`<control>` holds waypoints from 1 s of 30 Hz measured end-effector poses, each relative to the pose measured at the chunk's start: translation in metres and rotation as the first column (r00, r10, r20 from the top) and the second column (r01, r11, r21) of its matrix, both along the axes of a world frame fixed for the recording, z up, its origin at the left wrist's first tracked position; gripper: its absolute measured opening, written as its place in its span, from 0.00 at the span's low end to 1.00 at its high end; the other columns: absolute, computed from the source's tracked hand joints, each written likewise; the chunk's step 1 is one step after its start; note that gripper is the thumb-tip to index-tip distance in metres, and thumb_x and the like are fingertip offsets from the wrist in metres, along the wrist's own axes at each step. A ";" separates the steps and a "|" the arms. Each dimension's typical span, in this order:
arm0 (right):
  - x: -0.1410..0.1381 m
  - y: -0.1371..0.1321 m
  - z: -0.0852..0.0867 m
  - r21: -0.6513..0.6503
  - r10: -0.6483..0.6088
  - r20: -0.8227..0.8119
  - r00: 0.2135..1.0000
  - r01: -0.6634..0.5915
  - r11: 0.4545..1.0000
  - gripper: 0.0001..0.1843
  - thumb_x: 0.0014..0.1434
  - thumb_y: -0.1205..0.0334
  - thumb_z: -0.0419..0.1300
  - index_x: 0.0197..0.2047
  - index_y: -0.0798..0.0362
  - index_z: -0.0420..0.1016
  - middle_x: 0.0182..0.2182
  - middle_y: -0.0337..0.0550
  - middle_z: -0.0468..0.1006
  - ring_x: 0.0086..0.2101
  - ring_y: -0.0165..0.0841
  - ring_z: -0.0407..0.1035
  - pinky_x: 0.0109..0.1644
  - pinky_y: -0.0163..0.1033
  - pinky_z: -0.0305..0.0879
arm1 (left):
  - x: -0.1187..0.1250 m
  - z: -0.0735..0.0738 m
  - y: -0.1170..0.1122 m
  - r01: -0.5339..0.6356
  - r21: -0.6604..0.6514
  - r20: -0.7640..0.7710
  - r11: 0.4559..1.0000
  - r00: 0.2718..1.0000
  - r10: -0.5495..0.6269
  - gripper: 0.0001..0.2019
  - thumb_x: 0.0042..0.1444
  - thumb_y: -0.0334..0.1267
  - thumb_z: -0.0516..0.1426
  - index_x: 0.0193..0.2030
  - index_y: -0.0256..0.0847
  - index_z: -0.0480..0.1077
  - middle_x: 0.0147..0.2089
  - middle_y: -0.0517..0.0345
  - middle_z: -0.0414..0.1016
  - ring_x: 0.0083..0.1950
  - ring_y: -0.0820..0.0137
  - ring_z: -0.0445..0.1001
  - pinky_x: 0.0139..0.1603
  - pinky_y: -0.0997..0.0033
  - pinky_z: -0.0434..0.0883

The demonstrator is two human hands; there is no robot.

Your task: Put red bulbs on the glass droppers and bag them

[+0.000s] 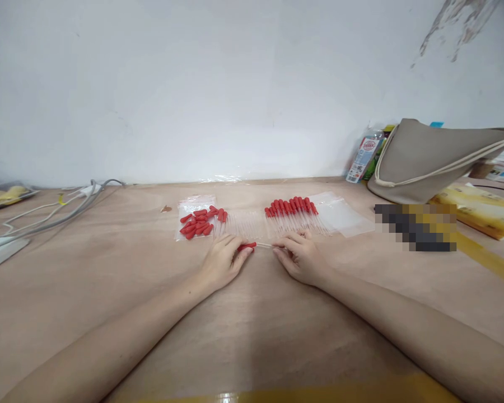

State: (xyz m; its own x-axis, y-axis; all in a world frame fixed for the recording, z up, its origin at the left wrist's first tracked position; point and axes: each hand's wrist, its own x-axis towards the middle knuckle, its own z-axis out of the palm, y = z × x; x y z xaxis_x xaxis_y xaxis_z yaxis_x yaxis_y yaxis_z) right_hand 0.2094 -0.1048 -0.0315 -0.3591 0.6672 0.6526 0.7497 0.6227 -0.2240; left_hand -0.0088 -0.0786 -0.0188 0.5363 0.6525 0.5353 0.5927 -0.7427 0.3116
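My left hand (pixel 224 260) pinches a red rubber dropper bulb (pixel 247 246) between thumb and fingers. From the bulb's open end a thin clear glass tube (pixel 264 244) runs across to my right hand (pixel 299 257), whose fingers are closed on it. The tube's end meets the bulb; how far it sits inside cannot be told. Behind my left hand, loose red bulbs (pixel 197 224) lie on a clear plastic bag (pixel 183 230). Bare glass tubes (pixel 244 224) lie side by side in the middle. Behind my right hand is a row of droppers (pixel 292 207) with red bulbs fitted.
At the right, a flat clear bag (pixel 340 212) lies beside the droppers. Further right are a grey-beige bag (pixel 432 159), a labelled bottle (pixel 365 157) and a yellow packet (pixel 479 208). Cables (pixel 67 204) run along the left. A white wall (pixel 218 89) closes off the back.
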 end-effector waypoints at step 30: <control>0.010 0.010 0.004 -0.019 0.253 0.086 0.964 -0.252 0.967 0.09 0.60 0.65 0.51 0.38 0.51 0.73 0.31 0.38 0.76 0.28 0.26 0.65 0.41 0.40 0.48 | 0.002 -0.001 -0.005 0.217 -0.167 0.171 0.962 0.967 -0.188 0.08 0.58 0.36 0.52 0.37 0.38 0.71 0.35 0.55 0.74 0.37 0.71 0.71 0.39 0.71 0.68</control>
State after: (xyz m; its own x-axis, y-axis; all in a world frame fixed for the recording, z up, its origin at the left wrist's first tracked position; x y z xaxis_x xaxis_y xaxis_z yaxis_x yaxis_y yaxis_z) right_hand 0.2199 -0.0943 -0.0279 -0.5722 0.5523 0.6062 0.5850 0.7930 -0.1703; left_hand -0.0064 -0.0839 -0.0198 0.5885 0.6330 0.5029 0.3708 -0.7641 0.5278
